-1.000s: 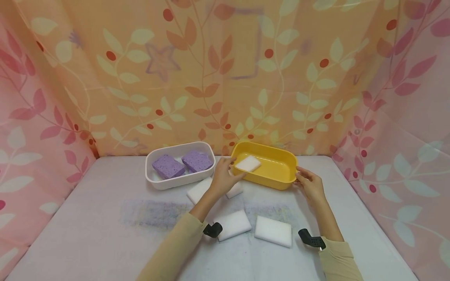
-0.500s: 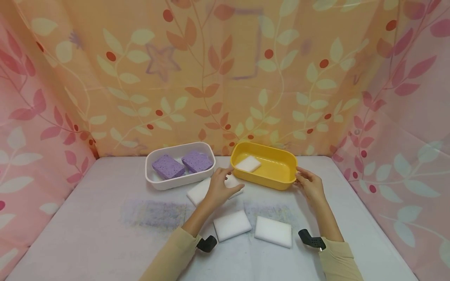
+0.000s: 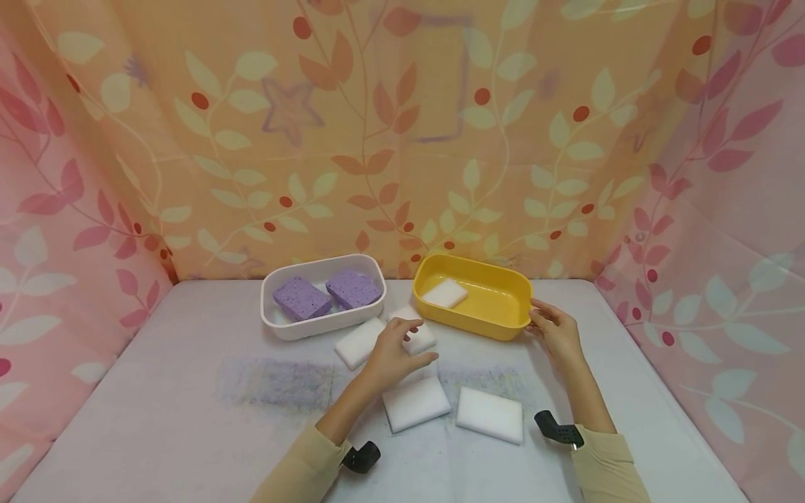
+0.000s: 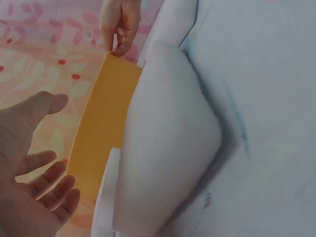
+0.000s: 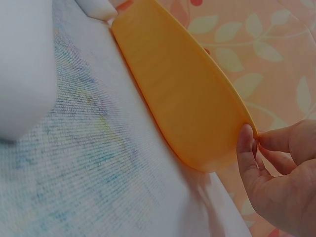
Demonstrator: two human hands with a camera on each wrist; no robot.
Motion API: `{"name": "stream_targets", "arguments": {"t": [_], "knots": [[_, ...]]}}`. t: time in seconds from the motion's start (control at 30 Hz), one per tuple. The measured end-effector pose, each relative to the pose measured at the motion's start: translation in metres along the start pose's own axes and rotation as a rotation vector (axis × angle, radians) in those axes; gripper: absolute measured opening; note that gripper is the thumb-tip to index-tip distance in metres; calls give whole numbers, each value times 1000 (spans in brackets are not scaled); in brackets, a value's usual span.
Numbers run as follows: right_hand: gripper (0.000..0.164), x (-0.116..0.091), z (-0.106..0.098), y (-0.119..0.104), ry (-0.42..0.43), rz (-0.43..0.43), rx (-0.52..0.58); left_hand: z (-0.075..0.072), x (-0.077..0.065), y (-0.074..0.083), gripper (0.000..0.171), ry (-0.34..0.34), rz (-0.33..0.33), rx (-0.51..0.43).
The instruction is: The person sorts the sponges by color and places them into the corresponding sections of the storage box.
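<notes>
right hand point(image 3: 556, 334) pinches a smooth, oblong yellow tub point(image 3: 470, 323) by one end on ribbed cloth point(image 3: 163, 391); inside lies a white foam block point(image 3: 445, 293); left hand point(image 3: 388, 356) hovers, fingers parted, near flat white slabs point(image 3: 418, 405).

A curtained tabletop booth point(image 3: 402, 216)
Leaf-print cloth point(image 3: 390, 119), orange far, pink left and right, walls in a white table point(image 3: 170, 426).

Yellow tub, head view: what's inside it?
Inside the yellow tub, one white pad sits toward the left end. Whatever is directly beneath that pad is covered and can't be seen.
</notes>
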State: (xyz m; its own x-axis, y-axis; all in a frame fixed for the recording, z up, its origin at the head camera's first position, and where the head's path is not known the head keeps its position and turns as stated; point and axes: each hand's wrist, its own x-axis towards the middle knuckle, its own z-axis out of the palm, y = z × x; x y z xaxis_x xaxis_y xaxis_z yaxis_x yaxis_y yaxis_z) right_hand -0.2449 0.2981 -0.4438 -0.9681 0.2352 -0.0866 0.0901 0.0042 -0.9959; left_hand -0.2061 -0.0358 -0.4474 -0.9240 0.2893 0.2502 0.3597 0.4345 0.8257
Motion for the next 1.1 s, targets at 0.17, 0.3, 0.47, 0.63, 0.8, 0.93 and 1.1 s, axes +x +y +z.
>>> {"name": "stream_targets", "arguments": {"t": [0.17, 0.3, 0.47, 0.63, 0.8, 0.93, 1.1], "knots": [[50, 1, 0, 0, 3, 4, -7, 2, -6, -4, 63, -45, 32, 19], [50, 1, 0, 0, -1, 9, -5, 4, -11, -7, 63, -80, 42, 28], [50, 1, 0, 0, 3, 11, -7, 6, -17, -11, 64, -112, 49, 35], [50, 0, 0, -1, 1, 9, -14, 6, -23, -14, 64, -142, 61, 16], [50, 0, 0, 0, 0, 13, -5, 5, -26, -17, 64, -175, 81, 15], [50, 1, 1, 0, -5, 17, -4, 3, -28, -18, 65, -205, 79, 38], [51, 1, 1, -1, -8, 14, -11, 0, -32, -17, 64, -257, 55, 34]]}}
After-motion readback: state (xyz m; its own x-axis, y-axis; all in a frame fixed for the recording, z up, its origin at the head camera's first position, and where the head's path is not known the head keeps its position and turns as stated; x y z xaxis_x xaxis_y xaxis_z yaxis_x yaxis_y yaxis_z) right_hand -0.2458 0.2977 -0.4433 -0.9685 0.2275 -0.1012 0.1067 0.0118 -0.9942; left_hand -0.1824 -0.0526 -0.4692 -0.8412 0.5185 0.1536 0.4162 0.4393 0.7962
